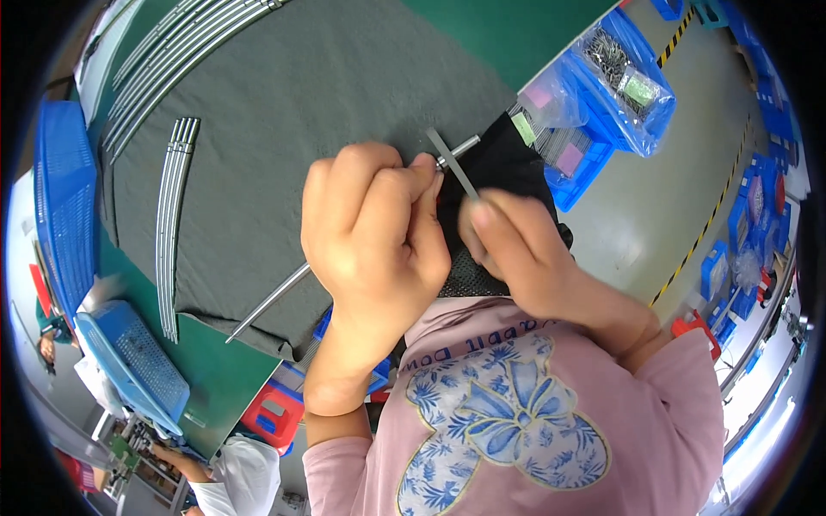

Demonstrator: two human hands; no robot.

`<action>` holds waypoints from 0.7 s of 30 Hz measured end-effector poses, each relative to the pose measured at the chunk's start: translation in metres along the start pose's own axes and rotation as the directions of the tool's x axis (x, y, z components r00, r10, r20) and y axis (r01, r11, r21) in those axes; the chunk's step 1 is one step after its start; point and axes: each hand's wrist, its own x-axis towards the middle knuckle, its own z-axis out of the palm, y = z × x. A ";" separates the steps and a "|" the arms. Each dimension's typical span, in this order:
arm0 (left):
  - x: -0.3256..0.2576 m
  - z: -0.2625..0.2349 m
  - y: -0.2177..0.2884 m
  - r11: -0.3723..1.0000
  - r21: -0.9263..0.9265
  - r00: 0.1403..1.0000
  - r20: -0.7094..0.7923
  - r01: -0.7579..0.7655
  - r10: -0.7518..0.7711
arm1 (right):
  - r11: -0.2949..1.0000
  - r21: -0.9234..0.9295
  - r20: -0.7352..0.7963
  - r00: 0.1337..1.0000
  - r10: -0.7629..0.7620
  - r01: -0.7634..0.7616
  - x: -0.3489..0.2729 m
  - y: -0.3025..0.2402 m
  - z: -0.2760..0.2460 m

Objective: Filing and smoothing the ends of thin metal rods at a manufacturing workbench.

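Grey felt mat (284, 112) | left hand (370, 241) grip: thin steel rod (275, 297) | right hand (525, 258) grip: flat metal strip (452, 163)

A factory workshop: blue parts bins (602, 82), hazard-striped floor tape (701, 232), metal rods (172, 215) on a felt-covered desk (284, 103).

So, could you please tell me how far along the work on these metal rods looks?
Two groups of rods lie side by side on the grey mat; whether finished, I cannot tell. In hand: the left hand grips one rod while the right hand holds a flat strip at its end.
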 end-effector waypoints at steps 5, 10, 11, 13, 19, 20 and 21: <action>0.001 -0.001 0.000 1.000 0.013 1.000 -0.012 -0.020 0.021 | 1.000 0.020 0.037 0.999 -0.007 0.006 0.016 -0.020 -0.003; -0.002 0.001 0.001 1.000 0.016 1.000 -0.004 0.007 -0.007 | 0.998 0.020 0.075 0.996 0.058 -0.059 -0.009 -0.010 -0.007; -0.002 0.001 0.001 1.000 0.019 1.000 -0.006 0.008 -0.008 | 0.990 -0.011 0.101 0.985 0.137 -0.137 -0.012 -0.014 -0.012; -0.001 0.001 0.000 0.999 0.023 1.000 -0.013 -0.022 0.023 | 0.999 0.047 0.086 0.996 0.017 -0.021 0.000 -0.015 -0.010; -0.001 0.000 0.002 1.000 0.012 1.000 0.000 0.002 -0.002 | 0.999 0.015 0.045 0.998 0.048 -0.048 -0.008 -0.008 -0.003; -0.001 0.000 0.002 1.000 0.027 1.000 0.005 -0.008 0.008 | 1.000 0.008 0.060 0.998 0.016 -0.017 -0.011 -0.007 -0.006; 0.000 0.000 0.001 0.999 0.043 1.000 0.011 -0.018 0.018 | 1.000 0.008 0.067 0.998 0.015 -0.016 -0.003 -0.005 -0.009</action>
